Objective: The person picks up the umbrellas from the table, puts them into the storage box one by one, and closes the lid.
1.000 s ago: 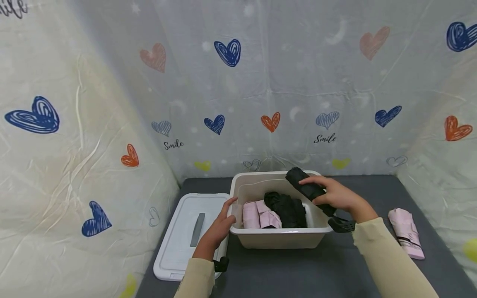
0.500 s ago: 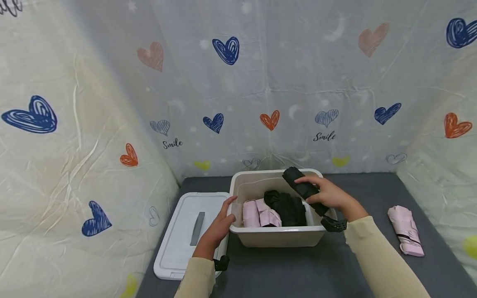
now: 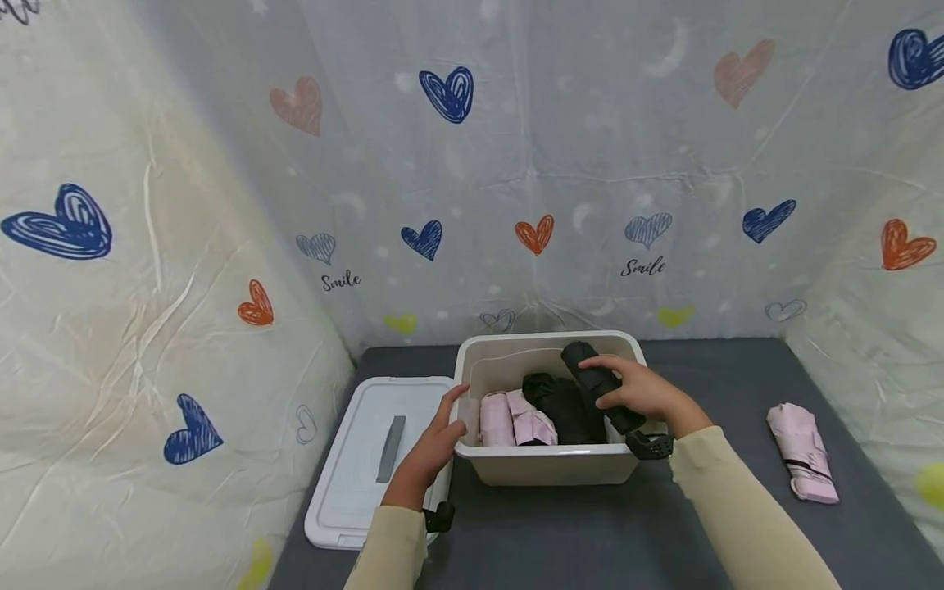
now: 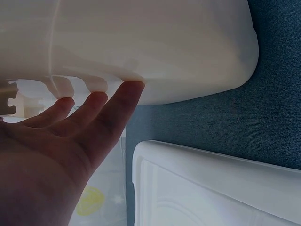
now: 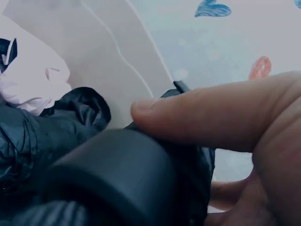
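A black folded umbrella (image 3: 593, 385) slants over the right part of a beige plastic bin (image 3: 553, 467), its lower end dipping inside. My right hand (image 3: 645, 393) grips it around the middle; in the right wrist view, the thumb lies along the umbrella's dark cloth near its smooth handle (image 5: 117, 165). My left hand (image 3: 431, 451) touches the bin's left side with fingers stretched out; the left wrist view has those fingertips (image 4: 131, 89) against the outer wall. Inside the bin lie two pink folded umbrellas (image 3: 496, 422) and black folded cloth-covered umbrella bundles (image 3: 564, 410).
Left of the bin, a white lid (image 3: 347, 483) with a grey handle lies flat on the dark grey table (image 3: 560, 541). Another pink folded umbrella (image 3: 802, 451) lies at the table's right. A heart-printed curtain (image 3: 487, 164) closes off the back and both sides.
My right hand has moved left and slightly down with the black umbrella, which now sits lower over the bin. The left hand keeps its place at the bin's side.
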A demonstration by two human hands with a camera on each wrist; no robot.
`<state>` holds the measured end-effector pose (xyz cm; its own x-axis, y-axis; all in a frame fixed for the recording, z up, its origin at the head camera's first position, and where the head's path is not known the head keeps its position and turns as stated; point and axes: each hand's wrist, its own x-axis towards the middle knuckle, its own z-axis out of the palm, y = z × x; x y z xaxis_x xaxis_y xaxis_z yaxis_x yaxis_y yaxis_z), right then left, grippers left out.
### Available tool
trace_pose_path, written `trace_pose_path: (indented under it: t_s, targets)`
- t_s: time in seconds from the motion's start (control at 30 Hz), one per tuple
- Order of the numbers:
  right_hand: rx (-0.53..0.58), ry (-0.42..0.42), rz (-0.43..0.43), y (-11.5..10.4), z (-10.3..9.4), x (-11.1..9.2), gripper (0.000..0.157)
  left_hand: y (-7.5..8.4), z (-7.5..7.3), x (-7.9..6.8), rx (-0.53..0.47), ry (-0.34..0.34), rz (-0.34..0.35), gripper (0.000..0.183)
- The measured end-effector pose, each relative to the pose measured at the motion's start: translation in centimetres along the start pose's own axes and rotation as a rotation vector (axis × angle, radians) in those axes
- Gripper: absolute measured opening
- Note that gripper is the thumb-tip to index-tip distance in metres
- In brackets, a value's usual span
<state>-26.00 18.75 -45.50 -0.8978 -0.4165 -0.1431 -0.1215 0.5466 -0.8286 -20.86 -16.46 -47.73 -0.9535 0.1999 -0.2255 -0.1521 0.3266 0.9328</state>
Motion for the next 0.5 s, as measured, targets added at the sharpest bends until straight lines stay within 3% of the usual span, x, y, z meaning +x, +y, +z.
trace_pose_path:
  t_s: [0.23,0.5]
  targets:
    - [-0.087,-0.012,-0.017,-0.1,0.8,0.8,0.061,0.0,-0.1,0.0,-0.001,0.0,0.006,0.068]
    - [-0.128,-0.001,0.076,-0.4,1.7,1.5,0.06,-0.1,0.0,0.0,-0.02,-0.002,0.007,0.067]
